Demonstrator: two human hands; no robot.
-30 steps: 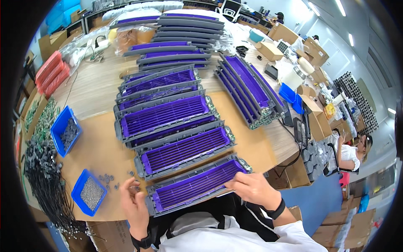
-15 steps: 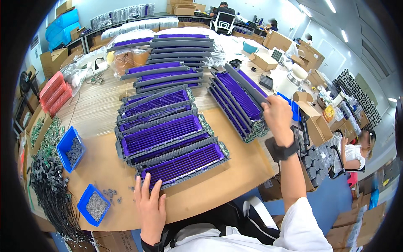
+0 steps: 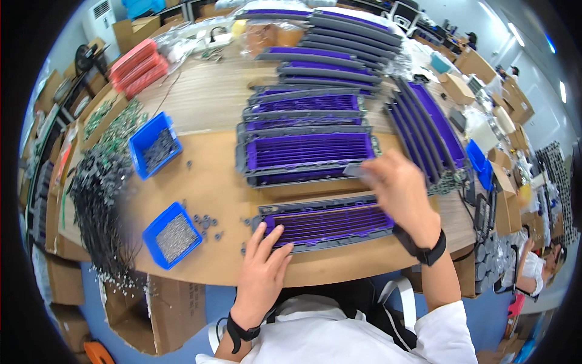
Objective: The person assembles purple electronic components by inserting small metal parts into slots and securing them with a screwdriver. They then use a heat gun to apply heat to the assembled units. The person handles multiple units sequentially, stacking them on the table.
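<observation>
As the black cable bundle point(image 3: 100, 203) hangs over the bench's point(image 3: 200, 270) left end, two blue bins come next: the upper bin point(image 3: 144, 153) with dark grey parts, the lower bin point(image 3: 159, 258) with small pale pieces. Loose grey parts point(image 3: 207, 220) lie between the lower bin and the near panel point(image 3: 330, 227), a few just beside its left end.

Left hand point(image 3: 257, 276): fingers spread, tips resting on that panel's left front corner. Panel lies directly ahead of me, flat, long axis running left-right, right end slightly farther away; left hand is the one in contact.

Right hand point(image 3: 401, 193): above the panel's right end, fingers drawn together around a small pale grey piece point(image 3: 354, 170); blurred, kind cannot be told. My right wrist hides part of that end. Behind, a row of panels point(image 3: 309, 150) limits room beyond the gap; right of it, a slanted panel stack point(image 3: 427, 130).
</observation>
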